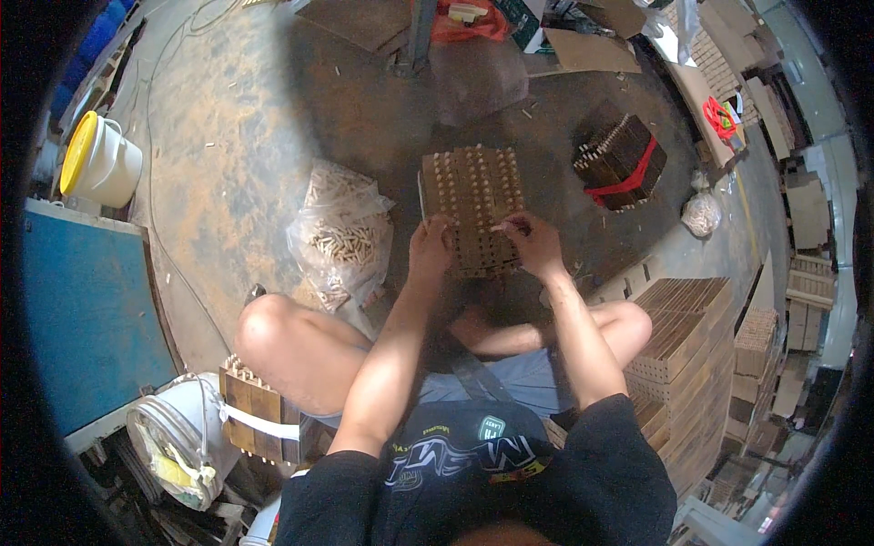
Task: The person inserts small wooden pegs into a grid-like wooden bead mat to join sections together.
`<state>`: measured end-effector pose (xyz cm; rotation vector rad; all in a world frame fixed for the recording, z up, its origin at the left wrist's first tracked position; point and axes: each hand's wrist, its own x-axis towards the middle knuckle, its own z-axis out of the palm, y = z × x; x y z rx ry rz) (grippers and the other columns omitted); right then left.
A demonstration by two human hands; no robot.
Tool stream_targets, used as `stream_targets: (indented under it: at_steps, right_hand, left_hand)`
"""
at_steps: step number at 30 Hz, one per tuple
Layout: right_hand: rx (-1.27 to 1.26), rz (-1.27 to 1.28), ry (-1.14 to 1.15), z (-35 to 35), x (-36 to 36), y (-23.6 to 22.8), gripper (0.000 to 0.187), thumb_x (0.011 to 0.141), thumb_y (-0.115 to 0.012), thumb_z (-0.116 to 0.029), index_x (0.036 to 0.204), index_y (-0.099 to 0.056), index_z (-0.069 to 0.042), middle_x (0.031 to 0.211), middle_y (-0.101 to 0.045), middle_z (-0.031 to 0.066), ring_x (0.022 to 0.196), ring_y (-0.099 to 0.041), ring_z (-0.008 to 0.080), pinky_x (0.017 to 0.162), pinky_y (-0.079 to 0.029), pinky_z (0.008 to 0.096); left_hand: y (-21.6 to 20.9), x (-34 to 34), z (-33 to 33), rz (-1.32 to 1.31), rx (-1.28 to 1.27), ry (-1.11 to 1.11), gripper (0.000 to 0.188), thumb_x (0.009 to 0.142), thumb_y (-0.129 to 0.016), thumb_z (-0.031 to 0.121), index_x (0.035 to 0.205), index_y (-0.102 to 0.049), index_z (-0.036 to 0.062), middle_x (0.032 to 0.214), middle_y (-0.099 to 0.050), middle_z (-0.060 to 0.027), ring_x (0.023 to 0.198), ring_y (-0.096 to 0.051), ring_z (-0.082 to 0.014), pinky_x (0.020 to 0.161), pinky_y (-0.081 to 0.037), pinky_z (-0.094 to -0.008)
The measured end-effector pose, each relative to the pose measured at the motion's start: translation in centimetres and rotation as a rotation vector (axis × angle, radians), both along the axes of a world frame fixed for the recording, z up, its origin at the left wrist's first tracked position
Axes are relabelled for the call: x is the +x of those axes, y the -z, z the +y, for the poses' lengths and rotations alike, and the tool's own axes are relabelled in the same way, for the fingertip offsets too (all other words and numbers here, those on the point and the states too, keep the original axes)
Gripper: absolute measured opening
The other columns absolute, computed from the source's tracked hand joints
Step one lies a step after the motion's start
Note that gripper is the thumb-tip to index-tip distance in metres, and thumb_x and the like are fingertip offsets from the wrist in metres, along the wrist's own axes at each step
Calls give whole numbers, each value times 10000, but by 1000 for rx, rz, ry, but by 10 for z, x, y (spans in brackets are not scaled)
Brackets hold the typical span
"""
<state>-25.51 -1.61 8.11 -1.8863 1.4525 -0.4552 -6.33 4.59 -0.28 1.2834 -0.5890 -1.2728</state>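
Note:
A stack of brown wooden boards [472, 214] stands on the floor between my legs, edges up, with rows of holes. Pale wooden dowels [473, 173] stick out of the holes in its far part, while the near holes show dark. My left hand [432, 246] is at the stack's left edge, its fingers curled; what they hold, if anything, is hidden. Over the right side of the stack, my right hand [535, 244] pinches a small pale wooden dowel [498, 227]. A clear plastic bag of loose dowels [344, 242] lies open to the left of the stack.
A board bundle tied with red strap [628, 177] lies at the right, near a small bag of dowels [701, 217]. Tall stacked boards [687, 364] stand by my right knee. A white-strapped bundle [259, 414] and white buckets [114, 164] are at the left.

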Motion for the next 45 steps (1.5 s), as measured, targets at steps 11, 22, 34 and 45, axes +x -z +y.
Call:
stream_targets:
  at_steps: [11,22,34,45]
  right_hand:
    - [-343,276,-365,-8,-6,25,221,862,-616,-191,1047,-670,-81,1012,-666,185,964,-626,385,815,-504,472]
    - [-222,395,-486,-8,16,9,218,887,-608,-165,1060,-668,-47,1033,-673,178,891,-663,291,763,-515,393]
    - [212,-74,44,12,12,-8,197,894,-672,-153,1007,-671,9,936,-702,78,844,-646,163,726,-513,333]
    - [-323,221,-381,-1,13,20,174,818,-682,-139,960,-666,-40,948,-670,167,911,-635,371,777,-506,423]
  left_hand:
    - [-20,-4,-3,330,250,-14,209,972,-482,223,1101,-598,107,722,-530,14,524,-433,-104,460,-344,-264]
    - [52,-22,-8,-284,-296,165,322,985,-439,231,1218,-546,37,960,-565,-109,826,-567,-159,729,-489,-336]
    - [64,-26,-5,-145,-117,181,399,1009,-454,390,1307,-506,130,922,-566,2,724,-496,-107,585,-410,-235]
    - [-27,2,-3,358,297,-49,272,1011,-437,344,1193,-552,178,801,-507,-3,612,-458,-93,476,-347,-240]
